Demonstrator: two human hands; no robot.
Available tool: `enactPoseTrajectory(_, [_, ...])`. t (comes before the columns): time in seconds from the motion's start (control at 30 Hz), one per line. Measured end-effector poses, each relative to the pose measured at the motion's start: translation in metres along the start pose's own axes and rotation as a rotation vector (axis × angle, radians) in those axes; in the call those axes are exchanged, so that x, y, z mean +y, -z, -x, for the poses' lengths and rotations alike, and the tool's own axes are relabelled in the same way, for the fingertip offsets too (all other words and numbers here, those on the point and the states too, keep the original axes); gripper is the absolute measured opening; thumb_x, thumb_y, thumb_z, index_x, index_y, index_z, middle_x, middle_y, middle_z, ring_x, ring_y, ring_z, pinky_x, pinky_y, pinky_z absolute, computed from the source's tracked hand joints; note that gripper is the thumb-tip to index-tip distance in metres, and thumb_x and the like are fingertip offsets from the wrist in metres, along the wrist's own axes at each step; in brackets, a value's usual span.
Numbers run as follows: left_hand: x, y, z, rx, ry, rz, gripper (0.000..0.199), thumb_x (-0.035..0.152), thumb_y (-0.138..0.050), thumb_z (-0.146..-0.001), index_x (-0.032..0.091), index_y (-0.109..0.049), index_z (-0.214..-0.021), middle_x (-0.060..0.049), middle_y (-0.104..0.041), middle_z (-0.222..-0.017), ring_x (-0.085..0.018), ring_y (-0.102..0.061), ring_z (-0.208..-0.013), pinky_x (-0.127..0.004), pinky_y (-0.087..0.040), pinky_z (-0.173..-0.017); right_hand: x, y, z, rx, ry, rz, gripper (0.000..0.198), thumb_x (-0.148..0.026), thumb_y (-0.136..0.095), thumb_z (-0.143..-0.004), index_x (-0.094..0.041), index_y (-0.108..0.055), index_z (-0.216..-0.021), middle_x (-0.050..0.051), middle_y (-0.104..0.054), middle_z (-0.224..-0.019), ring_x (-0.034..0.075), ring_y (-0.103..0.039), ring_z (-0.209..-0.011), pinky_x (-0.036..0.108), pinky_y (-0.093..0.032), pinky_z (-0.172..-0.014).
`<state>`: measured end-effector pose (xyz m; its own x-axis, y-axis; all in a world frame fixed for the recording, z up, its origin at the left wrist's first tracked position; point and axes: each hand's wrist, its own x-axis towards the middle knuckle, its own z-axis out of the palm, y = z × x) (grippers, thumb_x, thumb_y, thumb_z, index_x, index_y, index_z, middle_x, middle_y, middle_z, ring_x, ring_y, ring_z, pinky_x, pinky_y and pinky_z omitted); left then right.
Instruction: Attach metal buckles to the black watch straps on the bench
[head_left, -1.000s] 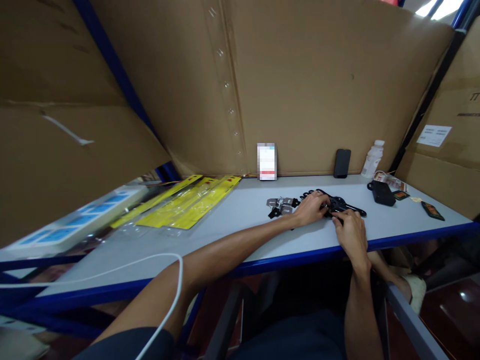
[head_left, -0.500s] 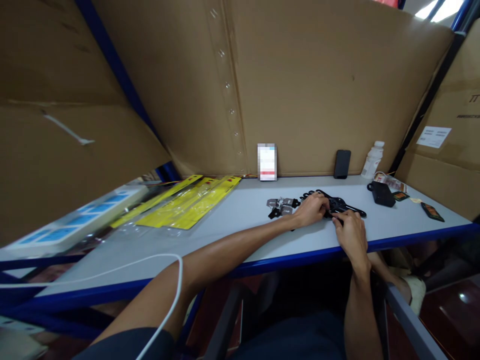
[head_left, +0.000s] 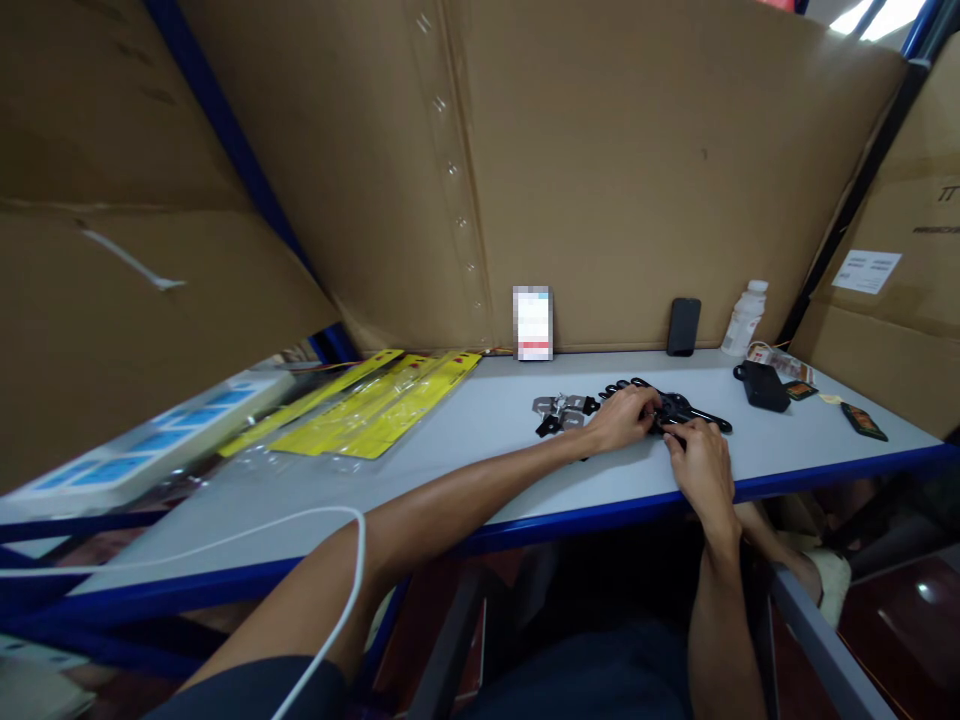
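Note:
A black jointed piece [head_left: 679,406], with several slim rounded arms at its left and a longer bar at its right, lies on the table under both my hands. My left hand [head_left: 624,418] is closed, its fingertips pinching the piece near its middle. From the near side, my right hand [head_left: 701,462] grips the piece with thumb and bent fingers. What exactly lies between the fingertips is partly hidden. Just left of my left hand sit several grey metal parts with black ends [head_left: 564,414], close together.
Clear bags with yellow cards [head_left: 405,400] lie at the left, beside a long white box with blue patches [head_left: 165,440]. Two phones lean on the cardboard: a lit one [head_left: 533,324] and a dark one [head_left: 684,327]. A bottle [head_left: 745,318] and black case [head_left: 761,386] stand right.
The view has shifted very slightly. Both hands stay on the black piece, with only tiny finger movement.

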<state>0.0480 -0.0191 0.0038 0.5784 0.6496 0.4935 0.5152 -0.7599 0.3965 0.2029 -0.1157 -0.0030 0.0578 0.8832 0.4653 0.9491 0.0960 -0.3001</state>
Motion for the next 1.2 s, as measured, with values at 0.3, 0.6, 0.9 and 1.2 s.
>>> enactPoseTrajectory(0.3, [0.0021,0.0025,-0.0002,0.078,0.02,-0.026,0.03,0.004,-0.05,-0.083,0.018,-0.073,-0.095,-0.009,-0.07,-0.106,-0.024,-0.061,-0.108,-0.04,-0.05,-0.102,0.0009,-0.0004,-0.0002,-0.002,0.004,-0.01,0.034,-0.023,-0.05,-0.101,-0.019,-0.078,-0.118,0.012,-0.071,-0.112,0.027,-0.055,-0.105,0.036,-0.041,-0.093])
enactPoseTrajectory(0.6, [0.0009,0.0021,-0.0002,-0.027,-0.016,0.035,0.046,-0.005,-0.046,-0.075,0.018,-0.07,-0.108,-0.005,-0.074,-0.103,-0.022,-0.063,-0.107,-0.035,-0.051,-0.098,0.0002,0.0008,0.0007,0.004,0.009,-0.017,0.034,-0.024,-0.049,-0.1,-0.02,-0.078,-0.118,0.012,-0.071,-0.112,0.027,-0.055,-0.108,0.037,-0.041,-0.094])
enactPoseTrajectory(0.9, [0.0016,0.0025,-0.0006,0.026,0.032,-0.049,0.03,0.007,-0.051,-0.085,0.017,-0.074,-0.103,-0.008,-0.07,-0.1,-0.025,-0.063,-0.102,-0.04,-0.051,-0.098,0.0007,0.0009,-0.0003,-0.018,-0.004,-0.005,0.033,-0.024,-0.052,-0.1,-0.02,-0.078,-0.12,0.012,-0.071,-0.114,0.026,-0.055,-0.108,0.036,-0.04,-0.095])
enactPoseTrajectory(1.2, [0.004,0.0038,0.0001,0.069,0.043,-0.041,0.028,0.008,-0.049,-0.088,0.017,-0.073,-0.097,-0.009,-0.072,-0.101,-0.024,-0.064,-0.103,-0.039,-0.051,-0.099,0.0014,-0.0009,-0.0001,-0.001,0.005,0.004,0.032,-0.024,-0.052,-0.1,-0.021,-0.078,-0.118,0.011,-0.071,-0.112,0.027,-0.055,-0.105,0.036,-0.041,-0.093])
